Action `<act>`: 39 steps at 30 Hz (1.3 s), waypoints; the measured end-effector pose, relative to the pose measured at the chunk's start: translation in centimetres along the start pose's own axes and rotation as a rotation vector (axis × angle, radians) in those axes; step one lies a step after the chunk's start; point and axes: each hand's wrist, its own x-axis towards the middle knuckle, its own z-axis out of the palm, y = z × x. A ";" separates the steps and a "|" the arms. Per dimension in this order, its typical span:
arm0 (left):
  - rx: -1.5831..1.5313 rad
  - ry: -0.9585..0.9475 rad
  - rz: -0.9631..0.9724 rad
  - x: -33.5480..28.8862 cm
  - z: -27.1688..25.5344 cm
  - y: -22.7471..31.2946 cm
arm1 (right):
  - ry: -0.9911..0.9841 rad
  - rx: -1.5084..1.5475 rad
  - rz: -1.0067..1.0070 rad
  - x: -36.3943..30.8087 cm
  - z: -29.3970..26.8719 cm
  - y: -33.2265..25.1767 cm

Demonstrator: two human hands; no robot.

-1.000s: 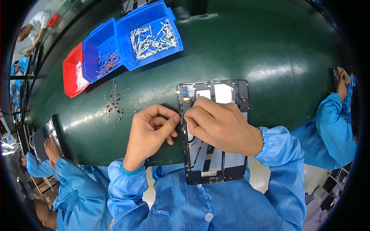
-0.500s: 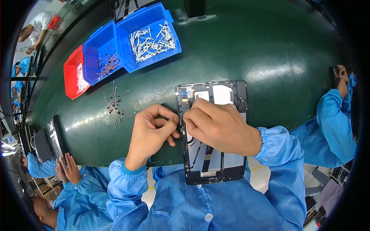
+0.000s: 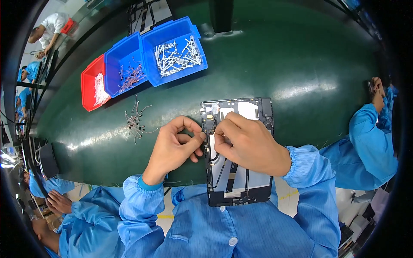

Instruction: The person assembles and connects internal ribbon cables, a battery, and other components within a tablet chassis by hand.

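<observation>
An opened tablet (image 3: 241, 194) lies in front of me with its inside up, its near end reaching past the table edge. Black flex cables and a pale metal plate show in its lower half. My left hand (image 3: 173, 144) is at the tablet's left edge, thumb and index finger pinched together; whatever is between them is too small to make out. Over the upper middle of the tablet, my right hand (image 3: 251, 139) is closed with its fingers curled down. Its fingertips are partly hidden, and so is anything they grip.
A loose bunch of thin wired parts (image 3: 136, 122) lies on the green table (image 3: 301, 64). Beyond stand a red bin (image 3: 89, 88) with white pieces, a blue bin (image 3: 112, 56) with wired parts and another blue bin (image 3: 172, 32) with white strips. Co-workers sit left and right.
My right hand has shifted slightly right, away from my left hand. My left hand keeps its pinch at the edge. At the left, a co-worker's device is gone from the table edge.
</observation>
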 end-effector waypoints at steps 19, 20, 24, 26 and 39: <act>-0.101 -0.141 0.071 1.0 -1.9 -0.3 | 0.021 -0.717 -0.421 17.6 1.1 2.6; -0.100 -0.137 0.078 1.0 -1.9 -0.4 | 0.026 -0.719 -0.427 18.1 1.5 3.0; -0.123 -0.173 0.076 1.1 -1.8 -0.4 | -0.134 -0.814 -0.261 19.2 1.5 2.6; -0.108 -0.177 0.082 1.1 -1.9 -0.5 | -0.116 -0.810 -0.283 19.2 1.4 2.9; -0.404 0.194 0.430 0.7 -1.7 0.8 | -0.064 0.283 0.103 9.0 -2.9 -1.3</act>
